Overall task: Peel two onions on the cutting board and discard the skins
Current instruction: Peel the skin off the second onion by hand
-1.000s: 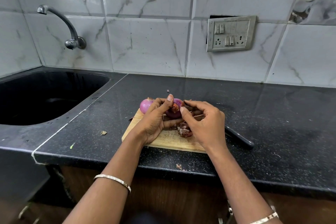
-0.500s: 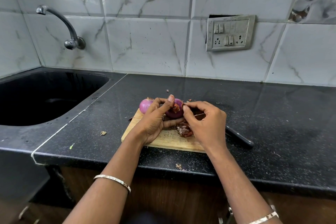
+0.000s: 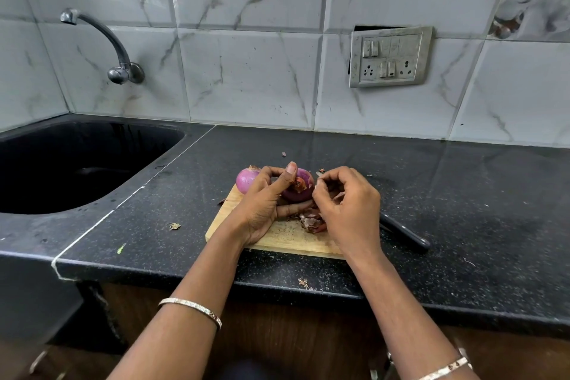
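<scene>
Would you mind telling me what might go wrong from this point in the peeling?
The knife lies beside the cutting board, its blade hidden behind the right hand; a careless move might meet the edge.
The second onion sits at the board's far corner and might roll off if nudged by the left hand, which holds the onion being peeled.
Skin scraps lie on the counter and could be missed.

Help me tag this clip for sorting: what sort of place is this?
Most likely a home kitchen: a black sink with a wall tap, a dark stone counter backed by marbled tiles, and a wooden cutting board with onion skins on it.
</scene>
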Demonstrator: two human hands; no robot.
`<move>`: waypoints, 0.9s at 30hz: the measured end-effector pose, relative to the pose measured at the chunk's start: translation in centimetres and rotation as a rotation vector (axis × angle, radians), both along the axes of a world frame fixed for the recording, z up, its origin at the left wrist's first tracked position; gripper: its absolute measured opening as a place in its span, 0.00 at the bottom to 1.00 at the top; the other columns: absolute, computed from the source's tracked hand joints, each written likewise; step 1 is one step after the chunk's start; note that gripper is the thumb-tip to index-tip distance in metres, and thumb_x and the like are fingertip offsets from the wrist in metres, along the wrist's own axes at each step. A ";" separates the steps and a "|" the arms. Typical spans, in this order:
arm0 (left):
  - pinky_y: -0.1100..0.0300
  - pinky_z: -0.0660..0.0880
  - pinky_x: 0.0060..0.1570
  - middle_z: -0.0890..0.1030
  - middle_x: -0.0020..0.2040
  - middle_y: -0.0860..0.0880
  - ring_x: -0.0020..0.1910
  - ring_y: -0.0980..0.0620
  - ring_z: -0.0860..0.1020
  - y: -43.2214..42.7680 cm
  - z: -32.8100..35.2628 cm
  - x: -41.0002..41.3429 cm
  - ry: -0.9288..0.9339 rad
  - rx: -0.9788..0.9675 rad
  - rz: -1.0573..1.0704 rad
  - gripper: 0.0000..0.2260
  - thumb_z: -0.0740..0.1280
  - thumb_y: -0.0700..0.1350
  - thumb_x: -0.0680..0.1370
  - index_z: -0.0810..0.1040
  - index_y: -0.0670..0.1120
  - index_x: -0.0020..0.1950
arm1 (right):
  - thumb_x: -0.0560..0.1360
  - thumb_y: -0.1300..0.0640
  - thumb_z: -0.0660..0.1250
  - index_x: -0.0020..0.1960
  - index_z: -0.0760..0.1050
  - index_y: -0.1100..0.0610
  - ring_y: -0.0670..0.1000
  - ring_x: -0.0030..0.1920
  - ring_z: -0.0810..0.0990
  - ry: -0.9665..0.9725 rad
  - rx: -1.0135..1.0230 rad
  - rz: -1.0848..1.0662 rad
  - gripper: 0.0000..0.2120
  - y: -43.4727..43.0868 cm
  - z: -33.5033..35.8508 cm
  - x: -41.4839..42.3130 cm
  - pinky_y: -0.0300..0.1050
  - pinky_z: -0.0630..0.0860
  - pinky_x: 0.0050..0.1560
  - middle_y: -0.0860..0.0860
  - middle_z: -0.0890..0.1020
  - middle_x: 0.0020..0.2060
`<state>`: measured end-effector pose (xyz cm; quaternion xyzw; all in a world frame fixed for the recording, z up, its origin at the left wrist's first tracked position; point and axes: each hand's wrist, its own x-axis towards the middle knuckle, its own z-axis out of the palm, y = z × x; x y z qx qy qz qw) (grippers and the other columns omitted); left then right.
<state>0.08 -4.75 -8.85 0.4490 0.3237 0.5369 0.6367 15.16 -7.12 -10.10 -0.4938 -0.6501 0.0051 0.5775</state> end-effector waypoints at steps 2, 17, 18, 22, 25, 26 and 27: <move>0.53 0.85 0.45 0.82 0.54 0.39 0.51 0.46 0.86 0.0 0.0 0.0 -0.005 0.000 0.000 0.18 0.67 0.49 0.81 0.69 0.40 0.65 | 0.75 0.57 0.71 0.44 0.79 0.51 0.42 0.41 0.79 0.026 -0.026 0.019 0.02 -0.1 0.0 0.0 0.37 0.76 0.42 0.43 0.81 0.40; 0.55 0.84 0.43 0.84 0.49 0.44 0.50 0.48 0.86 0.0 0.0 0.0 -0.016 0.022 -0.006 0.22 0.69 0.49 0.78 0.69 0.39 0.66 | 0.78 0.56 0.69 0.47 0.77 0.52 0.42 0.41 0.76 -0.019 -0.139 0.102 0.02 0.5 -0.3 0.0 0.40 0.73 0.41 0.44 0.79 0.42; 0.55 0.84 0.43 0.84 0.50 0.44 0.50 0.48 0.86 -0.1 -0.1 0.0 -0.013 0.022 -0.005 0.22 0.68 0.49 0.79 0.69 0.38 0.66 | 0.78 0.56 0.68 0.47 0.77 0.52 0.42 0.42 0.76 -0.028 -0.144 0.105 0.01 0.5 -0.4 0.0 0.40 0.72 0.41 0.44 0.78 0.43; 0.52 0.85 0.46 0.80 0.60 0.37 0.54 0.43 0.85 -0.1 -0.1 -0.1 -0.022 0.005 -0.017 0.24 0.69 0.50 0.78 0.69 0.38 0.67 | 0.79 0.56 0.66 0.47 0.76 0.52 0.44 0.44 0.76 -0.004 -0.149 0.079 0.01 0.7 -0.4 0.1 0.42 0.74 0.44 0.44 0.78 0.43; 0.51 0.85 0.47 0.79 0.61 0.36 0.56 0.42 0.84 -0.1 0.0 -0.1 -0.027 -0.006 -0.012 0.26 0.70 0.51 0.76 0.68 0.37 0.68 | 0.78 0.57 0.67 0.47 0.76 0.52 0.44 0.44 0.78 0.030 -0.145 0.078 0.02 0.6 -0.3 0.2 0.44 0.76 0.45 0.44 0.79 0.43; 0.51 0.85 0.47 0.79 0.61 0.36 0.56 0.42 0.84 -0.1 -0.1 -0.1 -0.029 -0.006 -0.008 0.27 0.70 0.51 0.76 0.68 0.37 0.68 | 0.78 0.57 0.68 0.47 0.77 0.51 0.44 0.45 0.78 0.046 -0.140 0.089 0.02 0.5 -0.3 0.2 0.44 0.77 0.45 0.43 0.80 0.44; 0.52 0.85 0.46 0.80 0.59 0.37 0.56 0.43 0.84 -0.1 -0.1 -0.1 -0.029 -0.003 -0.007 0.28 0.70 0.50 0.76 0.68 0.36 0.69 | 0.78 0.56 0.68 0.48 0.79 0.51 0.43 0.45 0.79 0.060 -0.136 0.102 0.01 0.4 -0.2 0.2 0.45 0.78 0.46 0.43 0.81 0.44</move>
